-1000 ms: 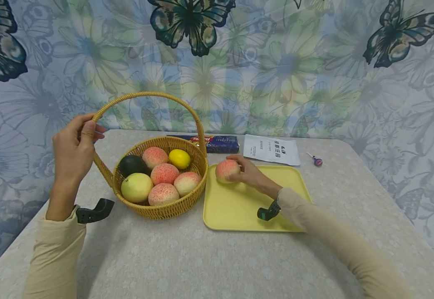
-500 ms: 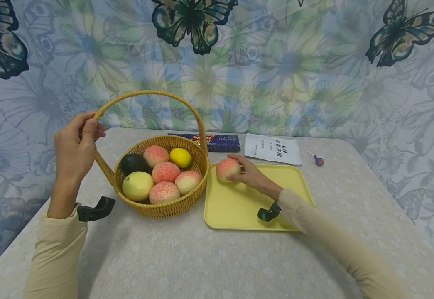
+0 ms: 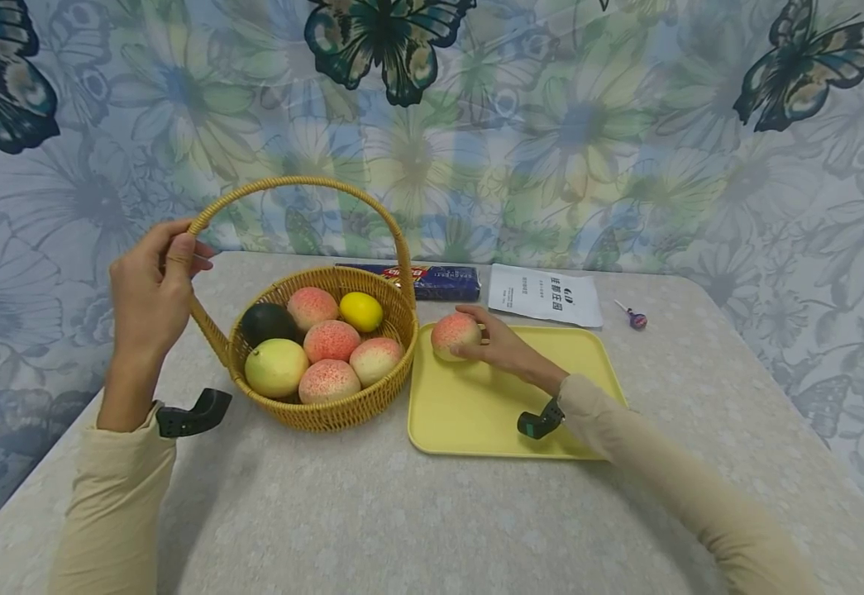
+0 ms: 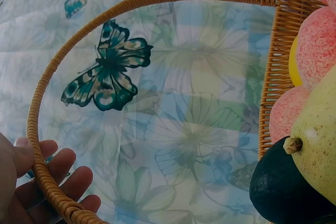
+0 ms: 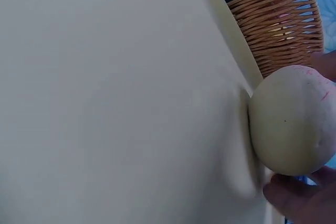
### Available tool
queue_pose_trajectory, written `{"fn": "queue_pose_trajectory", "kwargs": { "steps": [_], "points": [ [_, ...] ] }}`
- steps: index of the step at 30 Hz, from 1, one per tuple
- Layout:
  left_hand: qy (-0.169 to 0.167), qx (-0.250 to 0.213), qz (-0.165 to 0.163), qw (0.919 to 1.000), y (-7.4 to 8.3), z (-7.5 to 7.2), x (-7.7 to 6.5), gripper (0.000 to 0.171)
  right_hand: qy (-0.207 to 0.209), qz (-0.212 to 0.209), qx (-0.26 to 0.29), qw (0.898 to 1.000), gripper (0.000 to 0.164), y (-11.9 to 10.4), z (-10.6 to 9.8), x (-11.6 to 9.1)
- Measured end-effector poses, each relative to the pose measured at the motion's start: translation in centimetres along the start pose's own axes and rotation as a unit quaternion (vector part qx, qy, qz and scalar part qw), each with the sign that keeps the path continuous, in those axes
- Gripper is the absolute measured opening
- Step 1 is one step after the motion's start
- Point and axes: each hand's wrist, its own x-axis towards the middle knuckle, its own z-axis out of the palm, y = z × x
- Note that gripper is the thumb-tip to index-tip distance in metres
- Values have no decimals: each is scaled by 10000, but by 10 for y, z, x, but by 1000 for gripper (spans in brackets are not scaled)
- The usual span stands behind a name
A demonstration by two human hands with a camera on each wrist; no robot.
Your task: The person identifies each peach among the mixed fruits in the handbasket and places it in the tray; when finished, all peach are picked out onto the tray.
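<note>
At the left of the head view, my left hand (image 3: 150, 285) grips the arched handle (image 3: 312, 180) of a wicker basket (image 3: 327, 419), thumb on the near side. In the left wrist view its fingers (image 4: 79, 182) show behind the handle. Inside the basket lie several peaches (image 3: 329, 382), a pale yellow-green fruit (image 3: 277, 368), a dark green avocado-like fruit (image 3: 268, 325) and a lemon (image 3: 360, 311). My right hand (image 3: 504, 345) holds another peach (image 3: 454, 336) between thumb and fingers at the far left corner of a yellow tray (image 3: 469, 426). From the right wrist, this peach (image 5: 291, 124) sits close over the tray surface.
Behind the basket and tray lies a dark blue spaghetti box (image 3: 446, 283). A white printed packet (image 3: 546, 296) is beside it, and a lollipop (image 3: 636, 319) lies farther right. The basket's right side stands close to the tray's left edge. A patterned curtain (image 3: 551, 149) hangs behind the table.
</note>
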Motion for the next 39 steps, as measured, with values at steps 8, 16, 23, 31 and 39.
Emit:
{"fn": "queue_pose_trajectory", "kwargs": {
  "steps": [8,16,23,31,39],
  "points": [
    [-76,-3,-7,10000,1,0,0,35,239,-387,-55,9989,65,-28,-9,-3],
    [-61,-63,60,9999,1,1,0,34,-202,-755,75,9969,63,-65,-3,-6],
    [-70,-70,39,9999,0,1,0,33,-676,-1110,-286,9911,71,-85,7,-3],
    [-81,-81,14,9999,0,0,0,34,-892,-1281,-575,9861,70,-96,15,5],
    [-40,-34,1,10000,0,-1,0,33,-1255,-1417,-1087,9759,69,-101,27,15]
  ]
}}
